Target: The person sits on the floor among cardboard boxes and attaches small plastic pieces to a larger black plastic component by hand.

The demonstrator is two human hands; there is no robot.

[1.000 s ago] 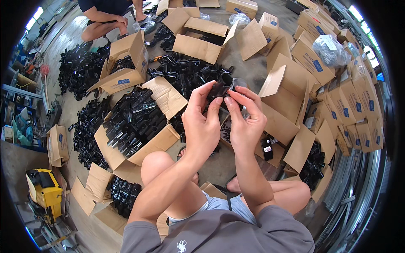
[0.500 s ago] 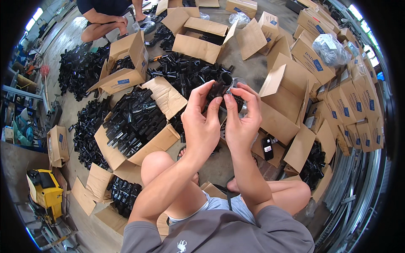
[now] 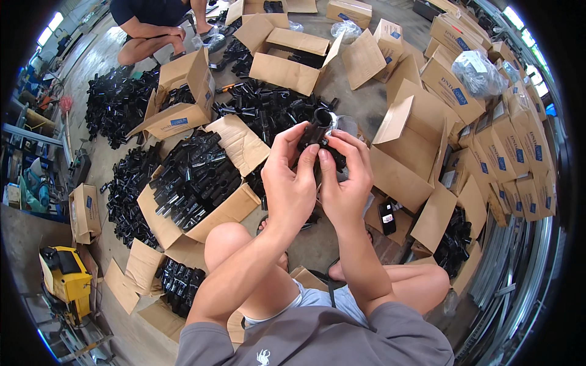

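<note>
Between my two hands, held up in front of me, is a black tube-shaped fitting point(image 3: 320, 119) with a round open end facing up. My left hand point(image 3: 292, 174) is closed on its left side, thumb and fingers pinching it. Pressing on the other side is my right hand point(image 3: 346, 183), its thumb beside the left thumb. Something clear and shiny, perhaps thin plastic, shows by the right fingers; I cannot make out what it is. Just beyond the hands lies a heap of similar black fittings point(image 3: 262, 107) on the floor.
An open carton packed with black fittings point(image 3: 195, 174) stands at my left. To the right is an open carton point(image 3: 406, 152), with stacked closed cartons point(image 3: 510, 143) behind it. A phone point(image 3: 387, 218) lies near my right knee. At the far left another person point(image 3: 146, 27) crouches.
Both hands have moved slightly down and left with the fitting. Its open end now tips a little differently, and the right fingers have shifted lower on it.
</note>
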